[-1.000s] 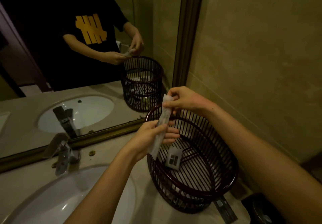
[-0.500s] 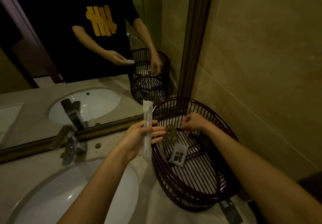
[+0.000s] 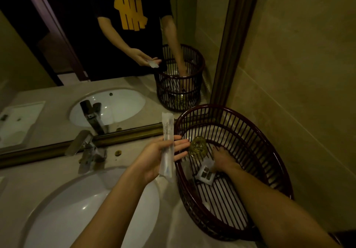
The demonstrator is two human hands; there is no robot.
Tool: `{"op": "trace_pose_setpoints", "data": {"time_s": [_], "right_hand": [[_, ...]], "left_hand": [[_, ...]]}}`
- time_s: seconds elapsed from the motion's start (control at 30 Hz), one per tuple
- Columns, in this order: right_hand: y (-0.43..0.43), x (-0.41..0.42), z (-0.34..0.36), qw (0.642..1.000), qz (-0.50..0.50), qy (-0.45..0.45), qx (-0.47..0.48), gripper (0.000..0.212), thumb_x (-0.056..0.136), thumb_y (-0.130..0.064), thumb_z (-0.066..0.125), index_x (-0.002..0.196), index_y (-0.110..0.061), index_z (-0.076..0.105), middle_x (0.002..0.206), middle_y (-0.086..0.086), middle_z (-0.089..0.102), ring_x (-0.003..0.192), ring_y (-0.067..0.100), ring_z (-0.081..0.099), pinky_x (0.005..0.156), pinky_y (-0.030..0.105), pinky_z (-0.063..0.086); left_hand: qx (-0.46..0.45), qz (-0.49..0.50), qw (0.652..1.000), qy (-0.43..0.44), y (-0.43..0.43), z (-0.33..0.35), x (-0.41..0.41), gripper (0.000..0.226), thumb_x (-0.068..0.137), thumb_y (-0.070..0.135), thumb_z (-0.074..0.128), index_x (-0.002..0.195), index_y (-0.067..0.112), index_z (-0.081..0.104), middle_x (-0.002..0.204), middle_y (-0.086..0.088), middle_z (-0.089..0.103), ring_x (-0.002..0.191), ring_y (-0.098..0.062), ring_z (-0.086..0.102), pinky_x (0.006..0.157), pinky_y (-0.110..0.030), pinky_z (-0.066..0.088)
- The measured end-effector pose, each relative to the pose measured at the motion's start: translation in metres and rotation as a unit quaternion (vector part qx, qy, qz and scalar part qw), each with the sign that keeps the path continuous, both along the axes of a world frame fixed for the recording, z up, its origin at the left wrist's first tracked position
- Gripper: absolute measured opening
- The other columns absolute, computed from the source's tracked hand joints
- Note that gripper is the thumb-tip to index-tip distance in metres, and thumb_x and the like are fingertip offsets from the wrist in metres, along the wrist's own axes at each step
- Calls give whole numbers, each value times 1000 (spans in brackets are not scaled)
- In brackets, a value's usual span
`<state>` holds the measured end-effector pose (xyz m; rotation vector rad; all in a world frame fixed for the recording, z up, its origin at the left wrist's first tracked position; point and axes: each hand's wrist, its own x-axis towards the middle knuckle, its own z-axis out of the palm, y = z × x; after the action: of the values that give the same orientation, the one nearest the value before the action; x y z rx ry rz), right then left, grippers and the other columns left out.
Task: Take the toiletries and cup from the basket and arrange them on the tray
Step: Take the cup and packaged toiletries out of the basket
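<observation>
A dark slatted basket (image 3: 256,139) stands on the counter against the right wall. My left hand (image 3: 159,159) hovers just left of its rim, palm up, with a long white wrapped toothbrush packet (image 3: 167,147) lying across it under the thumb. My right hand (image 3: 224,160) reaches down to the basket's floor and its fingers pinch the corner of a small white sachet (image 3: 206,172). A clear glass cup (image 3: 198,146) lies in the basket beside that hand. No tray is in view.
A white sink basin (image 3: 73,215) fills the lower left, with a chrome faucet (image 3: 87,150) behind it. A framed mirror (image 3: 96,55) runs along the back and reflects a person, the basket and the sink. A tiled wall (image 3: 298,74) closes the right side.
My right hand let go of the toothbrush packet's top and dropped into the basket, past the cup, onto the sachet. My left hand kept the packet and opened flatter.
</observation>
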<state>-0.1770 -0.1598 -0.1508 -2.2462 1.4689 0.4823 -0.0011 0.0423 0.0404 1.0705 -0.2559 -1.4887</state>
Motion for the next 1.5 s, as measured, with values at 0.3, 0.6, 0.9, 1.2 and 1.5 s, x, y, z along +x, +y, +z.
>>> {"op": "trace_pose_setpoints", "data": {"time_s": [0.3, 0.6, 0.9, 1.2, 1.5], "right_hand": [[0, 2, 5, 1000, 8, 23, 4, 40, 89, -26, 70, 124, -11, 62, 131, 13, 61, 117, 29, 61, 99, 37, 52], [5, -5, -3, 999, -4, -50, 8, 16, 99, -15, 51, 94, -21, 65, 114, 10, 59, 124, 35, 57, 101, 33, 45], [11, -4, 8, 998, 36, -22, -55, 22, 94, -17, 57, 111, -10, 69, 116, 13, 68, 105, 30, 65, 88, 35, 51], [1, -10, 32, 994, 101, -6, -42, 19, 98, -16, 49, 107, -9, 64, 107, 10, 63, 95, 24, 61, 77, 32, 48], [-6, -28, 191, 967, 183, -153, -85, 15, 82, -12, 70, 75, -22, 60, 74, -5, 60, 71, 10, 58, 63, 22, 43]], "left_hand": [[-6, 2, 1000, 16, 0, 0, -1, 32, 102, 3, 38, 130, -1, 53, 122, -23, 71, 114, -31, 68, 91, -42, 59], [3, 15, 1000, 22, -1, -3, 0, 33, 101, 0, 38, 131, -5, 51, 124, -26, 68, 115, -33, 68, 97, -46, 53], [-5, 19, 1000, 23, 0, -5, 0, 34, 101, 0, 37, 132, -4, 50, 130, -28, 63, 118, -34, 66, 94, -45, 55], [-8, 15, 999, 30, 0, -5, 1, 34, 101, -1, 38, 132, -6, 50, 128, -29, 65, 115, -34, 67, 88, -42, 60], [-10, -1, 998, 62, -2, -12, 9, 42, 104, 22, 43, 135, -7, 49, 130, -29, 63, 120, -35, 64, 95, -45, 54]]}}
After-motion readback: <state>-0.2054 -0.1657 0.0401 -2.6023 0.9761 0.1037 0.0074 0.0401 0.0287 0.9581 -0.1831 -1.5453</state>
